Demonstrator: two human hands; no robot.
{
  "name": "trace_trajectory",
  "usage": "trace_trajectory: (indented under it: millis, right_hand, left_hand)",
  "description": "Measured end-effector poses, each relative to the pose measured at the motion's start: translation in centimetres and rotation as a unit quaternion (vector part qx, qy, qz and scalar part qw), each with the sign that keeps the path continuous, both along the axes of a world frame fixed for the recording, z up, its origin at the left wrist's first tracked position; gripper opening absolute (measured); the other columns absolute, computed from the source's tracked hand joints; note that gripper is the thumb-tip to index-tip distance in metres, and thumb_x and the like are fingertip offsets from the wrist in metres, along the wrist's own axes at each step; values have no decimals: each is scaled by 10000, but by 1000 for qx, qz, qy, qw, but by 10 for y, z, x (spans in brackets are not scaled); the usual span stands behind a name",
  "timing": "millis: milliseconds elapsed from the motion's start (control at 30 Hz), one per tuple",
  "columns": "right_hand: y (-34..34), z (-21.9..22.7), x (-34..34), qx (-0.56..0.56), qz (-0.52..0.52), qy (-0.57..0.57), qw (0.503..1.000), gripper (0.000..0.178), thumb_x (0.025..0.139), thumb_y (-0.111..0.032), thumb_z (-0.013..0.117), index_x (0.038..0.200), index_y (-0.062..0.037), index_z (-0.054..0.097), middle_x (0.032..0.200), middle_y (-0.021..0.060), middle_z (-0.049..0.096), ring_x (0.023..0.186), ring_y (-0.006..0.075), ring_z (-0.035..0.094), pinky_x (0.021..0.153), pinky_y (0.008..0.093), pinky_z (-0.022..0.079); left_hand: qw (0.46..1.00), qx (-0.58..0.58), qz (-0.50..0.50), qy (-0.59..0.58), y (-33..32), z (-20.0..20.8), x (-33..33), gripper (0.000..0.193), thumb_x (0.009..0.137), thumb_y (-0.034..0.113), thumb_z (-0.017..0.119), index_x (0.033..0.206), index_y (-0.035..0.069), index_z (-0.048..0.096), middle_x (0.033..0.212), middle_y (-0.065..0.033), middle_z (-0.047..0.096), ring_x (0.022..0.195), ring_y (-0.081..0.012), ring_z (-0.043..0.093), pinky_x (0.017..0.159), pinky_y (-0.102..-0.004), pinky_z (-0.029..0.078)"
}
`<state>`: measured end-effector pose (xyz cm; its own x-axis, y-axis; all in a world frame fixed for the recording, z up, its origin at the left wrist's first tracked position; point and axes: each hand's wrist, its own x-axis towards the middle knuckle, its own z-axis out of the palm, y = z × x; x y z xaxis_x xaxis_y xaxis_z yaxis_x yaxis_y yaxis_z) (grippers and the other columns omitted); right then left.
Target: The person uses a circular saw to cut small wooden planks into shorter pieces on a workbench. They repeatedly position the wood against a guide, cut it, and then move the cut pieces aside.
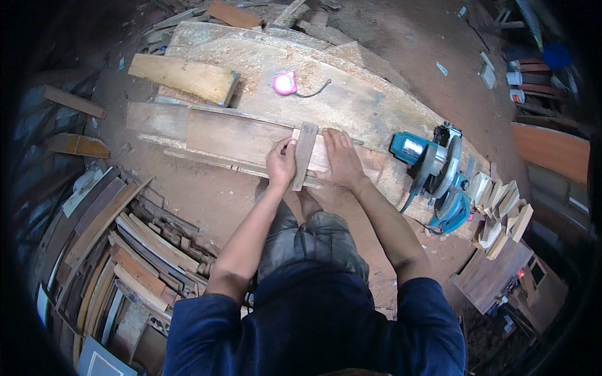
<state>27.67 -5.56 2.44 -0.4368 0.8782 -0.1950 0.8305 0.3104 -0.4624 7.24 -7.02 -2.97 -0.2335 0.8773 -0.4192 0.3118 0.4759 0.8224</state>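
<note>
A long brown wooden board [238, 131] lies across the bench in front of me. A short grey-brown wooden strip [305, 154] crosses it, its near end jutting past the board's front edge. At the strip's left side is my left hand [281, 163], fingers curled and thumb pressed in; whatever it may hold is too small to make out. My right hand [344, 158] lies flat to the right of the strip, fingers stretched over the board. Beyond the board rests a pink and white tape measure [285, 83], its dark strap trailing right.
A teal circular saw [433, 163] stands on the bench's right, beside stacked pale wood offcuts [501, 210]. A thick yellowish wood block [182, 76] sits at the back left. Many planks [141, 263] are piled on the lower left. Sawdust covers the bench [351, 94].
</note>
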Motion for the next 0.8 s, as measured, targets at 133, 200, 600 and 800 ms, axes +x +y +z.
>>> trace_trajectory:
  millis: [133, 200, 600, 800]
  right_hand:
    - [3, 2, -3, -10, 6, 19, 1000, 1212, 578, -499, 893, 1494, 84, 355, 1427, 243, 457, 1346, 411, 447, 1181, 482, 341]
    - [7, 7, -4, -38, -8, 46, 998, 1139, 579, -421, 915, 1458, 77, 389, 1397, 248, 474, 1330, 407, 454, 1164, 474, 359]
    - [-45, 37, 31, 126, -245, -8, 961, 973, 748, -368, 866, 1475, 62, 381, 1471, 290, 416, 1416, 467, 359, 1217, 622, 187]
    - [-110, 35, 123, 230, -450, -47, 862, 787, 855, -269, 793, 1454, 74, 413, 1430, 328, 452, 1368, 495, 411, 1155, 565, 303]
  left_hand:
    - [998, 1, 49, -35, -2, -7, -2, 288, 960, 291, 724, 1084, 38, 780, 926, -114, 773, 803, -168, 694, 776, -316, 544]
    - [998, 24, 52, -8, -2, -8, -2, 274, 957, 287, 733, 1089, 53, 785, 915, -83, 773, 800, -148, 678, 776, -302, 534]
    - [993, 51, -51, 95, 9, 1, -12, 277, 944, 363, 718, 1077, 130, 788, 937, -122, 771, 854, -252, 735, 809, -358, 552]
    - [995, 72, -58, 37, 5, -23, -21, 280, 964, 335, 699, 1087, 96, 779, 907, -158, 763, 831, -254, 737, 782, -348, 553]
